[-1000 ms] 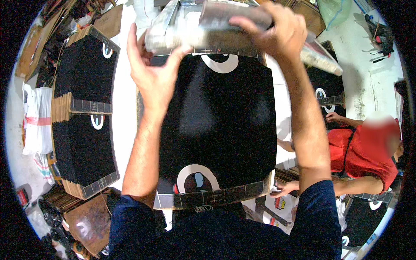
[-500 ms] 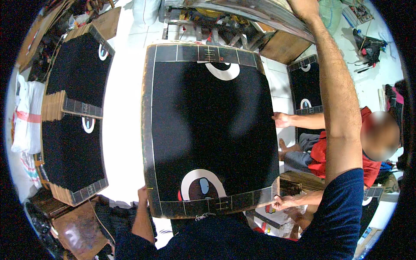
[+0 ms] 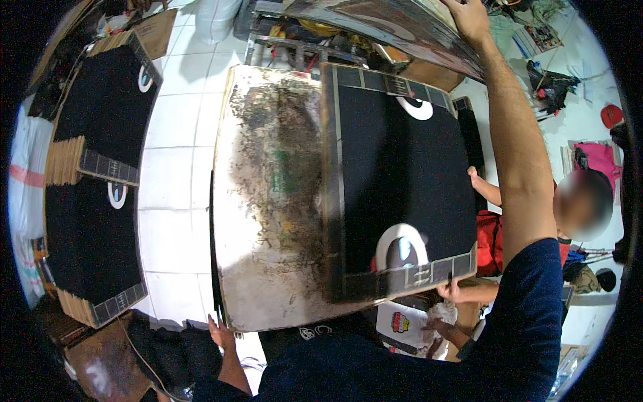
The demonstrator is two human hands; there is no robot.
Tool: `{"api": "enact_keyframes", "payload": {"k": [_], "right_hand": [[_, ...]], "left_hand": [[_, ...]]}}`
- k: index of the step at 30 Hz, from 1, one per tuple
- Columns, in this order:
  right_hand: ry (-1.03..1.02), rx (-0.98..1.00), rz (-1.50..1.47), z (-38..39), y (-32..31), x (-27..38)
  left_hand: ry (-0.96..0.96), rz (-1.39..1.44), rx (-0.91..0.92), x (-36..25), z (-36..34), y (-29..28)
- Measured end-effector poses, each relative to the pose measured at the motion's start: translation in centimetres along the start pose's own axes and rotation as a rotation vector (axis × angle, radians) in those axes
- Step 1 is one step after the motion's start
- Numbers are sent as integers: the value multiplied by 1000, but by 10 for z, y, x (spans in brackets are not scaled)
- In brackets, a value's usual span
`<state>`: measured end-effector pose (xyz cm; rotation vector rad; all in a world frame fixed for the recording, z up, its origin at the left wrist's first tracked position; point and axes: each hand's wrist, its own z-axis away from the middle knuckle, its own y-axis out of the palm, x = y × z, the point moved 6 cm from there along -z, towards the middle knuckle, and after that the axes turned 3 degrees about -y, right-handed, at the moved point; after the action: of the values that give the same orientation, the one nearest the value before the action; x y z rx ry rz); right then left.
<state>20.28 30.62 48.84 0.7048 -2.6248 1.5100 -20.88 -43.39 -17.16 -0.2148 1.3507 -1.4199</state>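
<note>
A pale, grimy board (image 3: 268, 208) lies below me. Over its right part is a black sheet (image 3: 402, 167) with white printed eye shapes and grid borders, held at its right edge by a co-worker's hands (image 3: 452, 289). At the top, my right hand (image 3: 472, 23) grips a large framed screen (image 3: 422, 30), raised at a tilt. My left hand (image 3: 221, 333) is at the grimy board's lower left corner, fingers apart, touching or very near its edge.
Stacks of black printed sheets (image 3: 94, 234) lie at left on white floor tiles (image 3: 171, 167). The co-worker (image 3: 489, 238) in red is at right. White sacks (image 3: 30, 201), a wooden board (image 3: 104, 362) and assorted clutter line the edges.
The black sheet has shifted right with the co-worker's hands, uncovering the grimy board. My right hand and screen rose up and right. My left hand dropped to the lower left.
</note>
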Motion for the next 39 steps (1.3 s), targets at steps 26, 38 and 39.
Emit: {"api": "enact_keyframes", "payload": {"k": [26,38,39], "right_hand": [[-26,-40,132,8,-7,-10],[-82,-26,20,23,-8,-13],[-87,-39,28,23,-8,-13]], "left_hand": [[551,346,-630,-520,-19,-283],[1402,-182,103,-546,310,4],[1423,-140,111,-537,314,29]]}}
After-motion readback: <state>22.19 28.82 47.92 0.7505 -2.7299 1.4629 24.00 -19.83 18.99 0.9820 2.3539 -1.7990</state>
